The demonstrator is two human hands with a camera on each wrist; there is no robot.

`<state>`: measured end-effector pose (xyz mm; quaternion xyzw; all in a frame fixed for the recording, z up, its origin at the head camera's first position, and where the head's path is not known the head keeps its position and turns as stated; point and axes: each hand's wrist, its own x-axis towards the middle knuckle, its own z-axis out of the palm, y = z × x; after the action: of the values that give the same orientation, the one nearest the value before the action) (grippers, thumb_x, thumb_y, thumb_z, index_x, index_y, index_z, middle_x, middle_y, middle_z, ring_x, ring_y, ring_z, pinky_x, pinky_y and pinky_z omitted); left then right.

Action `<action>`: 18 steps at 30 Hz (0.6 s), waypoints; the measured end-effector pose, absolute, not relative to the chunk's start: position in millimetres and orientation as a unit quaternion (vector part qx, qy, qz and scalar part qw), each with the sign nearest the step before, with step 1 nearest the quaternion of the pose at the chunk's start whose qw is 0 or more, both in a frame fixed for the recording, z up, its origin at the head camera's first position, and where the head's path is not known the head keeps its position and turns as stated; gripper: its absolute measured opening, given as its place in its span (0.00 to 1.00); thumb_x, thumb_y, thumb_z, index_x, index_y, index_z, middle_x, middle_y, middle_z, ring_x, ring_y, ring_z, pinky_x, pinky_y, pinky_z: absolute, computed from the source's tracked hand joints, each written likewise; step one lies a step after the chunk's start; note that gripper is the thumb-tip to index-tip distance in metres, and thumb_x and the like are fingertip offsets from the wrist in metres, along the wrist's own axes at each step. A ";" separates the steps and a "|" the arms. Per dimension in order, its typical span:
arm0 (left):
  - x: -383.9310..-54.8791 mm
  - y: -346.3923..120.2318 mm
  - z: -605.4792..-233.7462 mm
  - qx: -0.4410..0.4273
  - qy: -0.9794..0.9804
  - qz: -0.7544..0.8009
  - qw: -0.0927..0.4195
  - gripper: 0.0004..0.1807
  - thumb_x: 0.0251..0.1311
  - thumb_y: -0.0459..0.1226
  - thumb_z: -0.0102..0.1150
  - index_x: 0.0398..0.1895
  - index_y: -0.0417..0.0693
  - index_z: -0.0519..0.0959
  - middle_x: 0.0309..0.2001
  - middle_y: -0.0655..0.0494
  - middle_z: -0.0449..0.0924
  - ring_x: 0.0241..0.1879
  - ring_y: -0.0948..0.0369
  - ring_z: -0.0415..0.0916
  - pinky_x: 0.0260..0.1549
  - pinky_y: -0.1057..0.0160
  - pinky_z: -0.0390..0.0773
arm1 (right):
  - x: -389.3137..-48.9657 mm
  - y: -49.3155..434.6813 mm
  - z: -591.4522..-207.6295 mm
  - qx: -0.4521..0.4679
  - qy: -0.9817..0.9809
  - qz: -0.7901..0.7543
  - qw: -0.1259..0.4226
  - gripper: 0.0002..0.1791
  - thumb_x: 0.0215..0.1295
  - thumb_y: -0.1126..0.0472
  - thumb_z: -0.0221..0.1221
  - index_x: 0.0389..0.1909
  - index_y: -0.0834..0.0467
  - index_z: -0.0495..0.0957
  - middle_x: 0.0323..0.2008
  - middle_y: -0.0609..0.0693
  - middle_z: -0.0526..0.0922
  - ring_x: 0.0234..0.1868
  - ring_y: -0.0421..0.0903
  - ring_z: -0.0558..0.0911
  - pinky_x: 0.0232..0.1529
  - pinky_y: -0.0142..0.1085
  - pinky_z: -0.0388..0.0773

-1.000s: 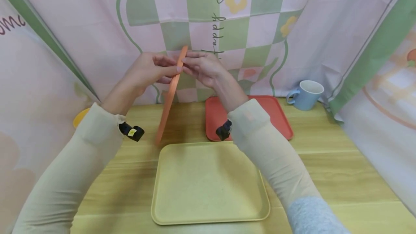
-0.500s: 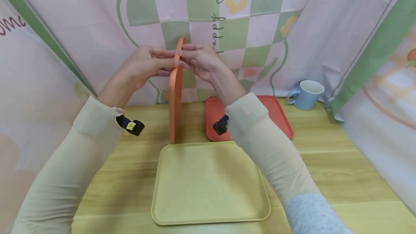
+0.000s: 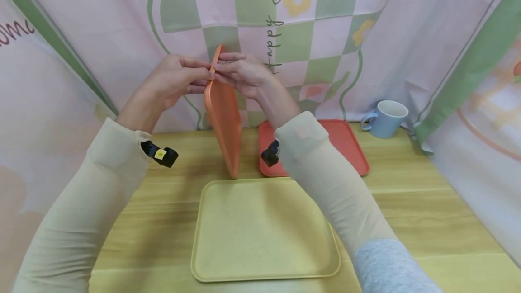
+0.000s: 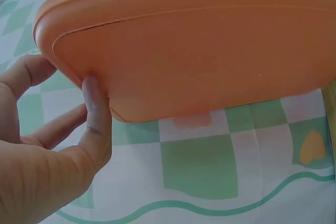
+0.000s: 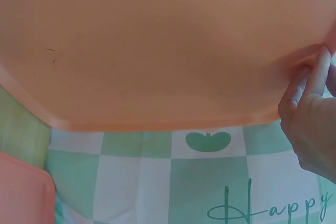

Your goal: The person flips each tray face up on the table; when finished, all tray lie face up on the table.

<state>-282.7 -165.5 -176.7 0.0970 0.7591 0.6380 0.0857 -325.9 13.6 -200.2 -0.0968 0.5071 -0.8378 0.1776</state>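
An orange tray point(image 3: 225, 121) is held up on its edge, its top end higher and its lower corner close to the back rim of the yellow tray point(image 3: 264, 229). My left hand point(image 3: 175, 78) pinches the upper end from the left; in the left wrist view its thumb presses the tray's underside point(image 4: 184, 66) and fingers reach the rim. From the other side, my right hand point(image 3: 248, 76) grips the same end. The right wrist view shows its fingers against the tray's inner face point(image 5: 147, 66), near the rim; its thumb is hard to make out.
A red tray point(image 3: 346, 144) lies at the back of the wooden table point(image 3: 407, 211), partly behind my right forearm. To its right stands a light blue mug point(image 3: 388, 121), handle toward the tray. A checkered curtain point(image 3: 293, 40) hangs close behind the hands.
Both hands have moved up and left with the tray's top end. The tray has turned, its lower end swinging right, so its inner face now shows in the head view.
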 end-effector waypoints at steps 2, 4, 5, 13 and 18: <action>-282.5 -165.4 -175.6 0.093 0.767 0.629 0.082 0.27 0.64 0.32 0.65 0.64 0.28 0.74 0.45 0.50 0.84 0.43 0.58 0.84 0.42 0.66 0.84 | -326.1 11.1 -200.3 -0.092 0.505 -0.839 0.180 0.31 0.72 0.78 0.53 0.74 0.69 0.59 0.66 0.65 0.73 0.67 0.56 0.74 0.62 0.39 0.75; -282.3 -165.4 -174.7 0.090 0.776 0.620 0.078 0.27 0.64 0.33 0.66 0.64 0.28 0.74 0.46 0.49 0.83 0.42 0.59 0.84 0.42 0.67 0.84 | -326.4 8.7 -200.6 -0.088 0.503 -0.840 0.183 0.31 0.71 0.78 0.53 0.74 0.68 0.60 0.66 0.64 0.73 0.66 0.55 0.74 0.63 0.39 0.74; -282.1 -165.5 -174.2 0.088 0.779 0.617 0.077 0.27 0.64 0.34 0.66 0.64 0.28 0.74 0.47 0.49 0.83 0.42 0.59 0.84 0.42 0.67 0.84 | -326.5 7.5 -201.0 -0.089 0.503 -0.840 0.184 0.31 0.71 0.78 0.54 0.74 0.68 0.61 0.66 0.64 0.74 0.66 0.55 0.75 0.64 0.40 0.74; -286.7 -170.4 -174.0 0.065 0.785 0.611 0.071 0.29 0.64 0.34 0.67 0.65 0.28 0.72 0.41 0.51 0.83 0.38 0.60 0.84 0.38 0.67 0.85 | -327.9 2.3 -209.4 -0.091 0.498 -0.841 0.193 0.27 0.71 0.78 0.54 0.70 0.68 0.67 0.64 0.63 0.76 0.50 0.52 0.82 0.63 0.42 0.74; -288.8 -175.1 -174.6 0.057 0.794 0.601 0.073 0.31 0.64 0.35 0.67 0.67 0.29 0.70 0.40 0.52 0.83 0.36 0.62 0.83 0.37 0.68 0.85 | -327.2 4.1 -222.0 -0.097 0.497 -0.837 0.206 0.27 0.73 0.77 0.52 0.71 0.68 0.65 0.66 0.63 0.74 0.64 0.56 0.76 0.64 0.44 0.74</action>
<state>-288.8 -175.1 -174.6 0.0571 0.7939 0.6010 0.0727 -327.2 4.1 -222.0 -0.0972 0.4968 -0.8375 0.2058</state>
